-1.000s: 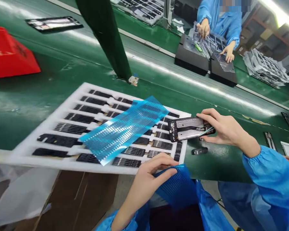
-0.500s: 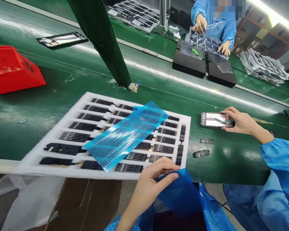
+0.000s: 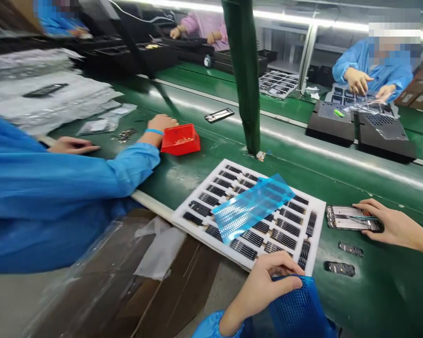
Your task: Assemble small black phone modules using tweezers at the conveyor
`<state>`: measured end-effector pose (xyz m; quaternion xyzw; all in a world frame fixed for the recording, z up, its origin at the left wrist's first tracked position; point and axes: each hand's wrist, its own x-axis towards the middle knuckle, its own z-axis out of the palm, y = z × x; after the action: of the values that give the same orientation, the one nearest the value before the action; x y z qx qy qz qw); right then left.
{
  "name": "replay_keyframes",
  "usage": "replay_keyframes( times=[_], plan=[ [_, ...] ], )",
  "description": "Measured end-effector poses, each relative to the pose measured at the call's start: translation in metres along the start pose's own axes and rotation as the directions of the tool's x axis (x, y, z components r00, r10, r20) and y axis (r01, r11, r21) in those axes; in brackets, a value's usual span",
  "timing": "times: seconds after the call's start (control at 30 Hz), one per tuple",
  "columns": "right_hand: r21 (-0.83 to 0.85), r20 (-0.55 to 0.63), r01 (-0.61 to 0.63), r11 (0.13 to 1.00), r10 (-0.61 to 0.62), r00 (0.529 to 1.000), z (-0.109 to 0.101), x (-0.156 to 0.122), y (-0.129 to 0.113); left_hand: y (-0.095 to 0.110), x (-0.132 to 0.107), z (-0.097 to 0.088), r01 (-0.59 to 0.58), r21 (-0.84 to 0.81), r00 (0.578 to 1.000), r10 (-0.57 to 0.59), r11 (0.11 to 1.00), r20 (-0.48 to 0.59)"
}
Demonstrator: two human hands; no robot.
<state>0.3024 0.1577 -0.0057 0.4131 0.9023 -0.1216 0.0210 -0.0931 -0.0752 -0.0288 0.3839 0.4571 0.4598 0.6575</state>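
My left hand (image 3: 268, 286) pinches the top edge of a blue perforated film sheet (image 3: 298, 305) that hangs in front of the table edge. At the right, my right hand (image 3: 391, 223) grips the end of a phone frame (image 3: 340, 218), which lies on the green table. A slim pointed tool, perhaps tweezers, shows across the frame by those fingers. Beside my left hand is a white foam tray (image 3: 319, 234) with slots full of small black parts. Another blue perforated sheet (image 3: 252, 209) lies across it. Two small black parts, one (image 3: 350, 249) above the other (image 3: 339, 268), lie below the phone frame.
A red bin (image 3: 181, 141) stands by a co-worker's blue sleeve (image 3: 74, 173) at the left. A dark green post (image 3: 245, 80) rises behind the tray. Another phone frame (image 3: 219, 115) lies farther back. Across the line, a co-worker handles plastic film over black blocks (image 3: 329, 129).
My view has swung left, bringing the left co-worker's arms and stacked white packets into sight. Both my hands keep their grips.
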Motion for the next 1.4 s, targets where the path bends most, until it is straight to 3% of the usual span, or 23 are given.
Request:
replay_keyframes(
  times=[0.27, 0.37, 0.43, 0.53, 0.63, 0.73, 0.83, 1.0, 1.1, 1.2, 1.3, 1.4],
  plan=[
    [-0.072, 0.045, 0.057, 0.996, -0.054, 0.998, 0.006, 0.014, 0.001, 0.013, -0.003, 0.003, -0.001, 0.041, 0.998, 0.003, 0.999, -0.067],
    [-0.117, 0.046, 0.069, 0.991, -0.064, 0.997, -0.003, 0.021, -0.005, 0.021, 0.001, 0.000, -0.004, 0.074, 0.993, 0.013, 0.997, -0.115],
    [-0.100, -0.031, 0.024, 0.995, -0.027, 0.999, -0.015, 0.019, -0.015, 0.028, 0.003, -0.001, -0.003, 0.099, 0.990, 0.017, 0.995, -0.138],
    [0.072, -0.293, -0.053, 0.996, 0.072, 0.954, -0.037, -0.002, -0.051, 0.038, 0.005, 0.005, 0.008, 0.129, 0.991, 0.009, 0.992, -0.133],
    [0.391, -0.428, -0.056, 0.919, 0.235, 0.873, -0.042, -0.038, -0.114, 0.046, 0.005, 0.021, 0.001, 0.235, 0.997, 0.018, 0.972, -0.079],
    [0.694, -0.467, -0.004, 0.720, 0.455, 0.758, -0.021, -0.070, -0.179, 0.045, 0.008, 0.041, -0.058, 0.361, 0.998, 0.041, 0.931, 0.054],
    [0.817, -0.404, 0.009, 0.576, 0.562, 0.722, 0.014, -0.094, -0.213, 0.035, 0.014, 0.054, -0.091, 0.416, 0.987, 0.025, 0.905, 0.162],
    [0.822, -0.337, -0.140, 0.553, 0.669, 0.662, 0.055, -0.118, -0.212, 0.019, 0.023, 0.059, -0.082, 0.475, 0.977, -0.022, 0.876, 0.211],
    [0.892, -0.284, -0.097, 0.442, 0.714, 0.640, 0.069, -0.124, -0.206, 0.017, 0.027, 0.059, -0.078, 0.509, 0.971, -0.050, 0.857, 0.234],
    [0.940, -0.212, -0.069, 0.333, 0.732, 0.647, 0.082, -0.122, -0.206, 0.016, 0.030, 0.062, -0.084, 0.528, 0.963, -0.067, 0.845, 0.260],
    [0.961, -0.178, -0.048, 0.273, 0.739, 0.650, 0.083, -0.115, -0.204, 0.025, 0.027, 0.062, -0.074, 0.505, 0.967, -0.062, 0.860, 0.247],
    [0.953, -0.221, -0.015, 0.303, 0.728, 0.649, 0.067, -0.103, -0.185, 0.052, 0.024, 0.049, -0.033, 0.495, 0.987, -0.048, 0.868, 0.151]
  ],
)
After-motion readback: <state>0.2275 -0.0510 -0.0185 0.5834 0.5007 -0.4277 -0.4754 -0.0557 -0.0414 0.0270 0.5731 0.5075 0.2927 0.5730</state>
